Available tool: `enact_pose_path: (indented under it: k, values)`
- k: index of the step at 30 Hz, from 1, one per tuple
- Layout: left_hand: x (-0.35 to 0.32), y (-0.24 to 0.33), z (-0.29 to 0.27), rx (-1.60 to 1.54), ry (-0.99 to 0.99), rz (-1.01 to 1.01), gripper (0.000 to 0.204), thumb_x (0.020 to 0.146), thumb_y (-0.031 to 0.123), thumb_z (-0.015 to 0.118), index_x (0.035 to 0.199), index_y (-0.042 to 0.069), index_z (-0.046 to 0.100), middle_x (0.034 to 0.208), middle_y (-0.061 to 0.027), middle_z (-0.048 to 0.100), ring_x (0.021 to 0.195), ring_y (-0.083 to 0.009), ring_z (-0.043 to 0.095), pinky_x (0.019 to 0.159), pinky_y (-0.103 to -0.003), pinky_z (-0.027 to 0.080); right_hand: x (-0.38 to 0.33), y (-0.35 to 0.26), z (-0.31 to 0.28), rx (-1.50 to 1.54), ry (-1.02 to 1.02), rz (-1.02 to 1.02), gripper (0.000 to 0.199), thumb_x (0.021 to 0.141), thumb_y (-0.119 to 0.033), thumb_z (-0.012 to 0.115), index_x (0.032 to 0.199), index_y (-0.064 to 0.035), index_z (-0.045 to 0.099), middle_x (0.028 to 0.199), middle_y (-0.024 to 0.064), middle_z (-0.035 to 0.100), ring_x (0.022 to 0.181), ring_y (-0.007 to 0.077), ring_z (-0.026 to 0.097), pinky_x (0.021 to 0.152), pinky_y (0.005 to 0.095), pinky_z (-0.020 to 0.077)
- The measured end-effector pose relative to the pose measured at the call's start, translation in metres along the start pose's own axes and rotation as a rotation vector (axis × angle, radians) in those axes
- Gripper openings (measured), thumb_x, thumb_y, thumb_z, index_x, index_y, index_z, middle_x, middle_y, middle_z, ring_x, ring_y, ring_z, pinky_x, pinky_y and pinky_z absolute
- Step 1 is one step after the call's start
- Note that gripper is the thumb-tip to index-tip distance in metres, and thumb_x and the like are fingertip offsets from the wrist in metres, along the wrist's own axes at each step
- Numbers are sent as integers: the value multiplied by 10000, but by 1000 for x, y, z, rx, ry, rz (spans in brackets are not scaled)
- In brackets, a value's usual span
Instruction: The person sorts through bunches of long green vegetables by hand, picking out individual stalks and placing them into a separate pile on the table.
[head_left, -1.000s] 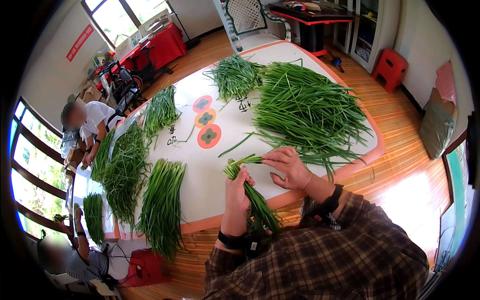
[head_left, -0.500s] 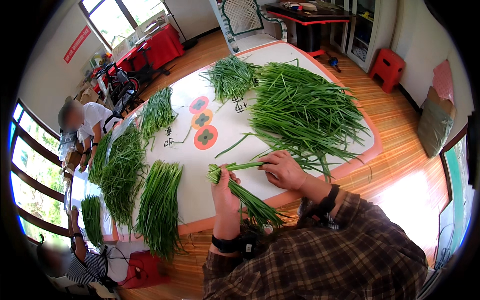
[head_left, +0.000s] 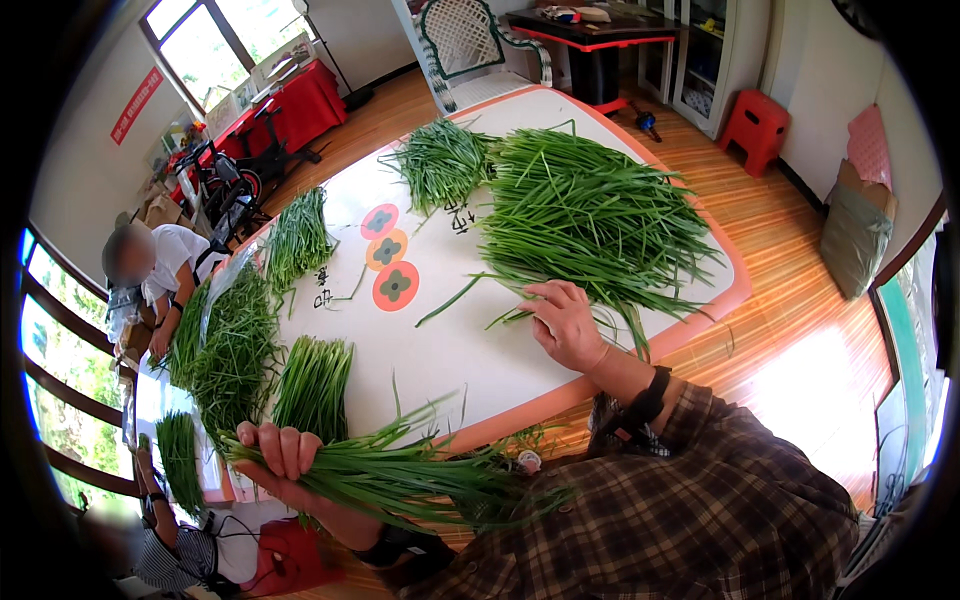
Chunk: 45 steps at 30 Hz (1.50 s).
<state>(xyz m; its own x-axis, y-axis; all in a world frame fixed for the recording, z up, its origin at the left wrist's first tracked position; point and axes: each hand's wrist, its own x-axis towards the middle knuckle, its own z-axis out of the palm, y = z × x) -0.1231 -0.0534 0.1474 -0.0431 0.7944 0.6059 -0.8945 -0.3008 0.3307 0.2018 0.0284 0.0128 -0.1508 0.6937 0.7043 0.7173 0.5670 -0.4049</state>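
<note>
A bunch of long green chives (head_left: 420,478) lies sideways in my left hand (head_left: 285,460), whose fingers are wrapped round its cut end. The leaves trail right, in front of my plaid shirt. This bunch is beside a neat stack of chives (head_left: 318,385) on the white table (head_left: 400,350). My right hand (head_left: 568,325) hovers at the near edge of a large loose pile of chives (head_left: 590,215); its fingers are bent but apart, with nothing plainly held. One loose chive leaf (head_left: 448,300) rests on the tabletop left of that hand.
Smaller chive heaps lie at the back (head_left: 440,165) and left (head_left: 298,235), with a tangled heap (head_left: 235,345) farther left. Two people work at the left side. A white chair (head_left: 475,55) stands behind the table, a red stool (head_left: 755,130) at the right.
My left hand has carried the bunch left and nearer me, over by the neat stack. My right hand has come away from the bunch and stays near the large pile.
</note>
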Motion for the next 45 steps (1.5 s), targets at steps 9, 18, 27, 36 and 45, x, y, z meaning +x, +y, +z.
enact_pose_path:
  k: [9, 18, 27, 36, 45]
  values:
    - [-24, -104, -44, 294, 526, -533, 115, 843, 91, 558, 928, 116, 485, 569, 22, 346, 464, -70, 313, 450, -218, 289, -1, 6, 11, -198, -143, 153, 304, 699, -123, 577, 996, -58, 591, 1158, 91, 527, 1115, 297, 424, 905, 463, 309]
    - [-41, -160, -73, 342, 682, -666, 127, 845, 140, 576, 861, 105, 454, 628, -1, 407, 540, -112, 384, 510, -262, 369, -2, 4, 6, -266, -213, 157, 400, 709, -145, 582, 1101, -68, 557, 1163, 72, 523, 1125, 283, 414, 921, 450, 305]
    - [-43, -159, -77, 328, 644, -635, 153, 839, 134, 584, 825, 104, 435, 627, -2, 405, 535, -107, 379, 512, -257, 367, -1, 4, 6, -256, -210, 177, 359, 717, -157, 580, 1065, -70, 587, 1173, 54, 530, 1132, 280, 415, 937, 435, 301]
    - [-38, -162, -72, 399, 661, -630, 141, 841, 125, 592, 849, 100, 453, 605, 27, 372, 512, -81, 347, 500, -240, 338, 1, 2, -1, -23, -179, 15, 403, 698, -157, 598, 1092, -76, 576, 1172, 30, 544, 1097, 276, 444, 922, 415, 343]
    - [-25, -173, -62, 401, 654, -500, 354, 852, 119, 578, 1169, 33, 446, 611, 14, 374, 536, -86, 366, 527, -251, 359, 5, -13, -9, 218, -286, -260, 437, 677, -158, 620, 1101, -62, 569, 1196, 37, 535, 1053, 259, 480, 920, 383, 369]
